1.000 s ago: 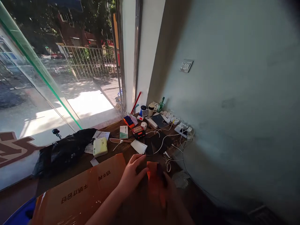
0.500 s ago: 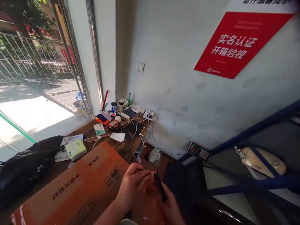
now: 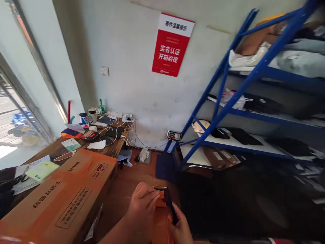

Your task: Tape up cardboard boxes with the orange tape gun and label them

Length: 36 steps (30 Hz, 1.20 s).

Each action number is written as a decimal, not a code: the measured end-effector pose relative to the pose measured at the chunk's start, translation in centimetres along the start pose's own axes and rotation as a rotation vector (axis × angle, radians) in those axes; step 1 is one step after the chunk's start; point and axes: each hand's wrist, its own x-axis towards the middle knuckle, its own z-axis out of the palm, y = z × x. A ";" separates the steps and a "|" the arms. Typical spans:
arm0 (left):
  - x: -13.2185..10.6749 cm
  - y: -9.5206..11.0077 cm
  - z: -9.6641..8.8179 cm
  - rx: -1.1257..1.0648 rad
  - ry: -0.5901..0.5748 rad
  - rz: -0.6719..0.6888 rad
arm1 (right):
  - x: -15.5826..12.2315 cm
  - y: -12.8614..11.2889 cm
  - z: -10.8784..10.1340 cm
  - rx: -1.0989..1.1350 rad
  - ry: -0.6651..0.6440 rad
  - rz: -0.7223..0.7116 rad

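Observation:
My left hand (image 3: 142, 205) is closed, its fingers pinched on the top of an orange tape dispenser (image 3: 159, 211) held low in front of me. My right hand (image 3: 181, 228) is wrapped round the dispenser's black handle (image 3: 169, 205) from below. Both hands hover just right of a large orange cardboard box (image 3: 63, 193) lying flat on the wooden table. What the left fingers pinch on the dispenser is too small to make out.
A cluttered wooden table (image 3: 111, 150) runs along the window at the left, with chargers, cables and small boxes. A blue metal shelf rack (image 3: 223, 112) with parcels stands at the right. A red poster (image 3: 171, 44) hangs on the wall. A small scale display (image 3: 174, 135) sits by the rack.
The view has swung right, from the window and table toward the blue rack. Both hands have kept hold of the orange dispenser and stayed low in front.

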 end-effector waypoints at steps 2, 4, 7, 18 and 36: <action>-0.1 1.9 2.1 -0.077 -0.049 0.019 | -1.7 0.7 -2.3 0.023 0.086 -0.008; 0.1 4.1 4.1 -0.138 -0.074 0.041 | -3.3 1.3 -5.1 0.038 0.163 -0.048; 0.5 7.7 7.0 -0.228 -0.212 0.037 | -5.8 1.7 -9.8 0.014 0.251 -0.095; -0.8 17.6 18.4 -0.520 -0.967 -0.455 | -15.2 3.7 -25.3 0.032 0.257 -0.024; -1.8 18.6 22.0 -0.204 -0.952 -0.387 | -15.8 2.9 -26.5 0.199 0.131 0.067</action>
